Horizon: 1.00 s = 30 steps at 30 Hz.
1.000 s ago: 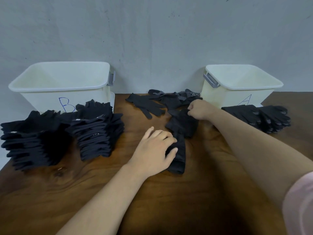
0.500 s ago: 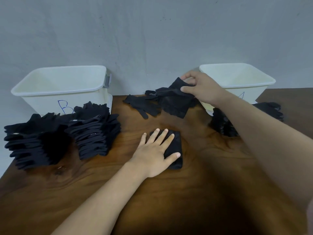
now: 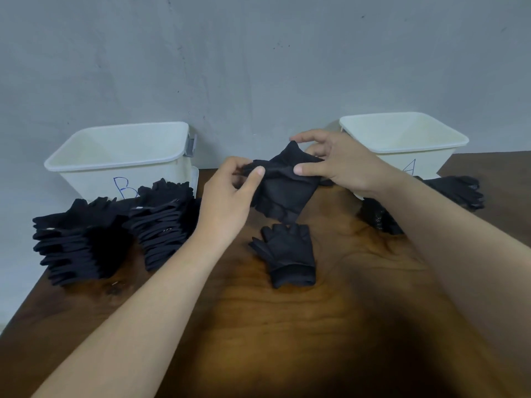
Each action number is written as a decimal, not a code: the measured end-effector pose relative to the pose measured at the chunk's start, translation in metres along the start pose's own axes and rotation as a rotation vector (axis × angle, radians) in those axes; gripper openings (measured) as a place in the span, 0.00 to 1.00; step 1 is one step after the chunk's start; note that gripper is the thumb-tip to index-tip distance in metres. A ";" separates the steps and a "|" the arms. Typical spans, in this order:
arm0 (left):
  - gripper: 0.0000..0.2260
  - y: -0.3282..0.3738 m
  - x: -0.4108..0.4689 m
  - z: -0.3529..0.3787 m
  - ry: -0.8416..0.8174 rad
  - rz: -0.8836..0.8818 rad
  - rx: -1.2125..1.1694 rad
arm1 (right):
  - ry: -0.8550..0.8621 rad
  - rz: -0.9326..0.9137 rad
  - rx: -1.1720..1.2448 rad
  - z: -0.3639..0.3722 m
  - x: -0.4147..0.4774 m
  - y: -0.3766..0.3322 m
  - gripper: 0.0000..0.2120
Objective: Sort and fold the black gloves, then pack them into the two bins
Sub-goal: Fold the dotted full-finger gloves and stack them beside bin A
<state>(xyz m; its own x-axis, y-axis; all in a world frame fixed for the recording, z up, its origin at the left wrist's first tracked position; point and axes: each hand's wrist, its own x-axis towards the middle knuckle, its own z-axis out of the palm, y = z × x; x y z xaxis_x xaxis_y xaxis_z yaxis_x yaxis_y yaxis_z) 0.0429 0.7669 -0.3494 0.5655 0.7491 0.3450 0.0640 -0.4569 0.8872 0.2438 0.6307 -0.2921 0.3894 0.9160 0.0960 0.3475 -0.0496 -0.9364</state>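
Both hands hold one black glove (image 3: pixel 283 191) in the air above the table's middle. My left hand (image 3: pixel 227 202) pinches its left end and my right hand (image 3: pixel 336 160) grips its right end. Below it a folded black glove (image 3: pixel 287 254) lies flat on the wooden table (image 3: pixel 287 326). Two stacks of folded black gloves (image 3: pixel 83 242) (image 3: pixel 163 222) stand at the left, in front of the white bin marked B (image 3: pixel 123 156). The white bin marked A (image 3: pixel 402 136) stands at the back right, with more black gloves (image 3: pixel 457 191) beside it.
A grey wall rises right behind both bins. The table's left edge runs diagonally past the left glove stack. My forearms reach in from the bottom of the view across the table's front part.
My left hand has lifted off the folded glove and joined my right hand on the glove held in the air. The folded glove stays on the table.
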 end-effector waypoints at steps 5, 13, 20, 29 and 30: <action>0.09 -0.001 -0.008 -0.012 -0.003 0.064 -0.040 | -0.015 0.047 0.102 -0.003 -0.006 0.004 0.09; 0.23 -0.011 -0.016 -0.016 0.085 0.248 0.186 | -0.062 0.063 -0.002 -0.002 -0.005 0.001 0.07; 0.13 -0.010 -0.014 -0.018 -0.105 0.141 -0.043 | -0.112 -0.033 -0.207 -0.003 -0.009 -0.004 0.15; 0.13 -0.009 -0.022 0.011 -0.167 -0.102 -0.519 | -0.131 0.009 -0.020 -0.002 0.000 0.012 0.10; 0.12 -0.013 -0.022 0.012 -0.145 -0.126 -0.542 | -0.098 -0.012 -0.044 -0.003 0.001 0.013 0.09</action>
<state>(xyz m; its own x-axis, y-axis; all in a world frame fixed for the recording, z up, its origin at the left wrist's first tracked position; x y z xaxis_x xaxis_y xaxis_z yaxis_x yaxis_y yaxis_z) 0.0394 0.7513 -0.3721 0.6906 0.6906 0.2149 -0.2709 -0.0284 0.9622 0.2512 0.6299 -0.3031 0.3002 0.9512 0.0712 0.3898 -0.0542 -0.9193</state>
